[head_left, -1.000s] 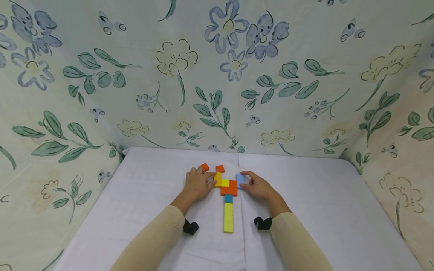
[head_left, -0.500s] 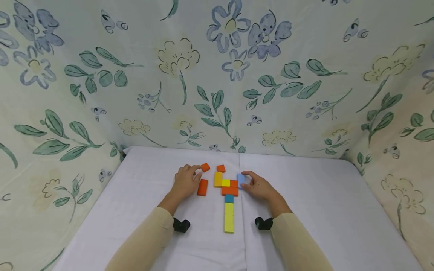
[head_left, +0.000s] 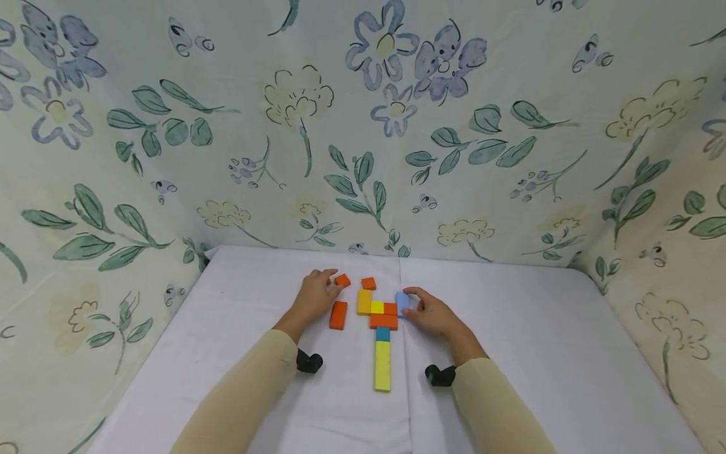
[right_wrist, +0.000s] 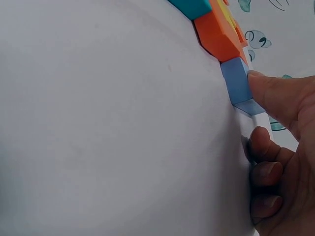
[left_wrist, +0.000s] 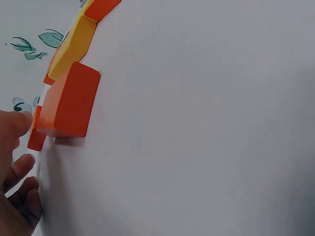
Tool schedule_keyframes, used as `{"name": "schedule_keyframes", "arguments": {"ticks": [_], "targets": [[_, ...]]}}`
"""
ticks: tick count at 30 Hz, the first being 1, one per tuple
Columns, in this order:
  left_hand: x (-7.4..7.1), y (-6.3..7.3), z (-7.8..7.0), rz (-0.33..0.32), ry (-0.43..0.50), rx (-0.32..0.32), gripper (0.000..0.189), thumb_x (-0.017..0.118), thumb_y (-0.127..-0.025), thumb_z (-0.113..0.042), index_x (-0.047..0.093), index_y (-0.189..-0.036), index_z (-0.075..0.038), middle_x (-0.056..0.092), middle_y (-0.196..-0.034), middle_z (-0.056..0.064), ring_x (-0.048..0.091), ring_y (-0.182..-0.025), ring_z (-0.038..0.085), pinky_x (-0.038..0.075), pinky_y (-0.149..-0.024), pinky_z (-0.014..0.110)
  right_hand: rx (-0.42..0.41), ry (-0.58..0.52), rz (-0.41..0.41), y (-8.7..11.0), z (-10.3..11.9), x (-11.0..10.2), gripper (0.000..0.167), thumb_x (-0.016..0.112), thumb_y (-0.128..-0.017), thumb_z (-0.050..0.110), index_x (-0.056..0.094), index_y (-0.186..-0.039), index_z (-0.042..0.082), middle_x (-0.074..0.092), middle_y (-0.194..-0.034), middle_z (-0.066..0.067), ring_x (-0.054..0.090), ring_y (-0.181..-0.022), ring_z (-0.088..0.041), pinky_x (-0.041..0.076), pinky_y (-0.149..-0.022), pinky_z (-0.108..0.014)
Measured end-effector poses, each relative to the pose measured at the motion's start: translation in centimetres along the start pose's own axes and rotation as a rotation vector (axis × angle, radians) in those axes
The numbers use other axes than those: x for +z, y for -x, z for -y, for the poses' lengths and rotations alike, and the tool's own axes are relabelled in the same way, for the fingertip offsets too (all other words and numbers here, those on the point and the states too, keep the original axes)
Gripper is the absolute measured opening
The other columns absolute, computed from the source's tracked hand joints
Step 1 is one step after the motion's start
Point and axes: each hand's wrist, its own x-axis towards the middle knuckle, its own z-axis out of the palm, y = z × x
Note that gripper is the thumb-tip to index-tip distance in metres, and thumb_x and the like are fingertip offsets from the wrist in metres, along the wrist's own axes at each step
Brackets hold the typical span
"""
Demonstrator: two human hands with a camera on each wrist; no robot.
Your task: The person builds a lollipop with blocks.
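Note:
My left hand [head_left: 316,294] reaches toward a small orange block [head_left: 343,281], its index fingertip at the far side and its thumb tip at the near side. Just nearer lies a larger orange rectangular block [head_left: 338,315], which looms large in the left wrist view. My right hand [head_left: 435,313] pinches a light blue block [head_left: 402,304] end to end between thumb and index finger. That block stands at the right end of a joined row: a golden-yellow block [head_left: 365,302], a small yellow block [head_left: 377,307] and a small red-orange block [head_left: 390,308].
Below the row sit an orange block [head_left: 383,321], a teal block [head_left: 382,334] and a long yellow block [head_left: 382,366], lined up toward me. Another small orange block [head_left: 368,283] lies behind the golden-yellow one. A white cloth [head_left: 539,353] covers the table; flowered fabric [head_left: 255,145] rises behind.
My left hand has left the golden-yellow block and moved left to the small orange block, uncovering the larger orange block. My right hand stays on the light blue block.

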Motion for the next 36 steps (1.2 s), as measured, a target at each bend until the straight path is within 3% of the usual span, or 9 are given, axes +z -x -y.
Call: {"name": "schedule_keyframes", "arguments": {"ticks": [3,8,11,15,20,28,36], "targets": [[0.34,-0.17,-0.43,0.007,-0.023,-0.01,0.047,0.065,-0.1,-0.035,0.058,-0.141,-0.015,0.054,-0.136,0.016,0.05,-0.118,0.031,0.051,-0.103,0.044,0.005,-0.004,-0.005,-0.02,-0.05,0.0,0.055,0.069,-0.095,0.037,0.051,-0.147,0.033,0.052,-0.092,-0.008,0.051,-0.083,-0.023,0.039,-0.068,-0.033],[0.5,-0.22,-0.77,-0.017,-0.004,-0.028,0.037,0.069,-0.097,-0.04,0.062,-0.118,-0.011,0.06,-0.116,0.01,0.052,-0.104,0.026,0.052,-0.092,0.038,0.015,-0.004,-0.011,0.1,0.0,-0.02,0.054,0.069,-0.095,0.038,0.051,-0.146,0.035,0.052,-0.092,-0.008,0.051,-0.083,-0.023,0.038,-0.068,-0.034],[0.39,-0.21,-0.75,0.006,0.032,-0.034,0.036,0.066,-0.099,-0.037,0.062,-0.126,-0.013,0.063,-0.109,0.007,0.054,-0.097,0.023,0.053,-0.088,0.037,0.017,-0.003,-0.012,0.06,-0.03,0.05,0.054,0.07,-0.095,0.038,0.051,-0.146,0.035,0.052,-0.092,-0.008,0.051,-0.083,-0.023,0.038,-0.068,-0.034],[0.24,-0.28,-0.57,0.054,0.035,0.003,0.04,0.061,-0.102,-0.028,0.059,-0.14,-0.017,0.066,-0.113,0.007,0.055,-0.099,0.023,0.053,-0.091,0.039,0.017,0.005,-0.014,-0.17,-0.16,0.15,0.055,0.07,-0.095,0.038,0.051,-0.147,0.034,0.052,-0.092,-0.009,0.051,-0.083,-0.023,0.039,-0.068,-0.034],[0.17,-0.4,-0.1,0.077,0.005,0.061,0.038,0.063,-0.101,-0.029,0.063,-0.137,-0.016,0.066,-0.113,0.005,0.054,-0.106,0.024,0.049,-0.095,0.04,0.022,0.019,-0.017,-0.35,-0.12,0.25,0.057,0.071,-0.094,0.038,0.05,-0.147,0.032,0.052,-0.092,-0.009,0.052,-0.085,-0.023,0.04,-0.069,-0.033],[-0.13,-0.44,-0.18,0.116,-0.007,0.033,0.041,0.067,-0.099,-0.032,0.063,-0.136,-0.015,0.066,-0.115,0.004,0.054,-0.111,0.024,0.05,-0.103,0.041,0.035,0.014,-0.014,-0.3,0.03,0.17,0.057,0.071,-0.094,0.038,0.05,-0.147,0.033,0.053,-0.092,-0.009,0.052,-0.085,-0.023,0.041,-0.069,-0.033],[-0.02,-0.21,-0.74,0.068,0.001,0.043,0.04,0.066,-0.1,-0.036,0.063,-0.132,-0.014,0.066,-0.117,0.004,0.053,-0.109,0.023,0.052,-0.097,0.037,0.033,0.013,-0.012,-0.41,0.03,0.15,0.058,0.071,-0.094,0.038,0.05,-0.148,0.033,0.053,-0.092,-0.009,0.052,-0.085,-0.022,0.041,-0.068,-0.032]]}}
